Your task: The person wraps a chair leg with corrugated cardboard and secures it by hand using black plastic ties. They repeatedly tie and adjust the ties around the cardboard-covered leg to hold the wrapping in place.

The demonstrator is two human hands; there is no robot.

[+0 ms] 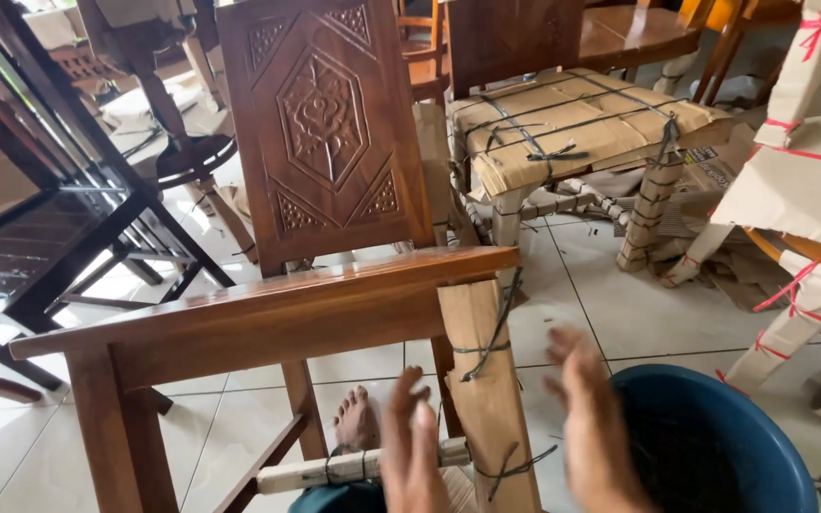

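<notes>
Cardboard, bound with dark twine, wraps the front leg (488, 399) of the brown wooden chair (325, 180) in front of me — that leg is what my hands are nearest to. It stands almost upright, its long axis running from the seat rail down toward the floor, and it sits between my two hands, slightly above and ahead of them. My left hand (412, 451) is just beside it, fingers spread and blurred, gripping nothing; my right hand (589, 427) is a little farther off on the other side, also open and empty, blurred too. A lower rail wrapped in cardboard (358, 467) crosses just left of the left hand. A blue tub (715, 442) lies close under the right hand. All of it rests on a white tiled floor (639, 304), crowded with more wrapped furniture (572, 128) — and a dark glossy table frame (49, 228) to the left.
</notes>
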